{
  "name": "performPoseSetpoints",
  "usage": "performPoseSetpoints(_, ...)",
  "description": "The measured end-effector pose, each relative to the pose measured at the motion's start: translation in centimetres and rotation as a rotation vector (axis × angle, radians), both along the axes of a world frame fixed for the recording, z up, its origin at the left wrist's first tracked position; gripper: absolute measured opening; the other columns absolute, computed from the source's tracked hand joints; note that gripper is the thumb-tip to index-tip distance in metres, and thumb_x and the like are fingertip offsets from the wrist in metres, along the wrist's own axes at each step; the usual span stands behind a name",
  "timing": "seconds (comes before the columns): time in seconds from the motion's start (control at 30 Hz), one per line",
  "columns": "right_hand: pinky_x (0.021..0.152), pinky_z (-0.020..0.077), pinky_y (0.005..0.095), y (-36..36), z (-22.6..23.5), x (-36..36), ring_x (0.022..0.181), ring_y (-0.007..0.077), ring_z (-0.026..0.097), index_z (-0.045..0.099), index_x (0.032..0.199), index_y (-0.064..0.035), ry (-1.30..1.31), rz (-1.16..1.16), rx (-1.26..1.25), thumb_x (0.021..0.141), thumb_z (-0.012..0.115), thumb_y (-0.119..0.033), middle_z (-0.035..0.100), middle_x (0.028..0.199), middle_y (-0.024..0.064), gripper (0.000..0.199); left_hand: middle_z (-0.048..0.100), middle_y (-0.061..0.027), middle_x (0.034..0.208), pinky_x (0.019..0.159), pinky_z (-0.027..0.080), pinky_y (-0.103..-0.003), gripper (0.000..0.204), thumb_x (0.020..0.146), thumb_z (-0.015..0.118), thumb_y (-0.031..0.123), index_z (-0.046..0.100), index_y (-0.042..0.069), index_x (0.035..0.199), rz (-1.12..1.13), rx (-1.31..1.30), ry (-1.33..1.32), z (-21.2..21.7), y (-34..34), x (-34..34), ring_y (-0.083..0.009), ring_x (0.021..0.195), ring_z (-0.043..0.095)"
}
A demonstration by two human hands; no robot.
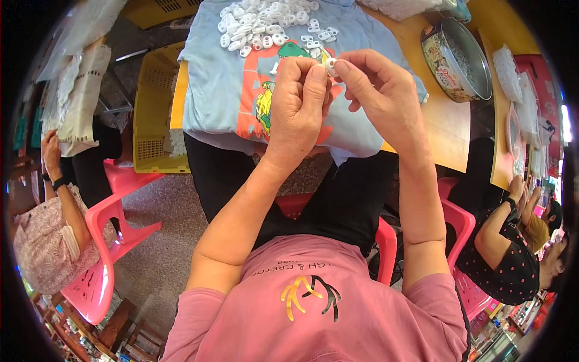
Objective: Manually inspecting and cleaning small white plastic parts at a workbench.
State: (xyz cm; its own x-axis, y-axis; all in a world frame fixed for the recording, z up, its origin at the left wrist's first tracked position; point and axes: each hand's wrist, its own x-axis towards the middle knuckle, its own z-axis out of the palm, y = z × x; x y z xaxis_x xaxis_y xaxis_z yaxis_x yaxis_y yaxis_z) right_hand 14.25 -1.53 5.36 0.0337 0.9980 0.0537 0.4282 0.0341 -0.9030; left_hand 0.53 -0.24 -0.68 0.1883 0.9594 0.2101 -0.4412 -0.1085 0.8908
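Note:
My left hand [297,105] and my right hand [386,96] meet over the blue printed cloth [211,90]. A small white plastic piece [330,64] with a rounded end sits between their fingertips. Thumb and forefinger of each hand are pinched on it; the fingers cover much of it. Past my hands lies a heap of white oval plastic pieces with holes [259,25]. Several similar loose pieces [313,41] lie to the right of the heap. A narrow white piece [275,68] rests by itself on the cloth, just left of my left hand's fingers.
A round printed tin [461,60] holding small pieces stands on the yellow table [446,130] at right. On the left is a yellow plastic crate [154,154]. People sit on both sides, on pink chairs [102,265]. Clear plastic bags [410,7] lie at the far edge.

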Motion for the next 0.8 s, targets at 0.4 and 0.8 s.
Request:
performPoseSetpoints(0.4,0.059,0.05,0.0209,-0.4,-0.4,-1.4,0.067,0.0045,0.056,0.067,0.111,0.0037,0.315,-0.055,0.069,0.095,0.064,-0.011,0.066,0.083,0.0016,0.023,0.05,0.0005,0.074,0.053,0.039,-0.02,0.017,0.106,0.043,0.021,0.046,0.006,0.101,-0.026,0.016,-0.054,-0.3,-0.1,-0.1,-0.0046,0.062,0.044)
performPoseSetpoints(0.8,0.061,0.0479,0.0208,-0.8,0.0,-2.5,0.068,0.0052,0.057,0.068,0.109,0.0031,0.356,-0.033,0.079,0.094,0.065,-0.01,0.067,0.085,0.0017,0.02,0.048,0.0009,0.074,0.055,0.039,-0.02,0.02,0.106,0.044,0.023,0.044,0.007,0.095,0.018,0.108,-0.056,-0.9,-0.1,-0.1,-0.0056,0.063,0.044)
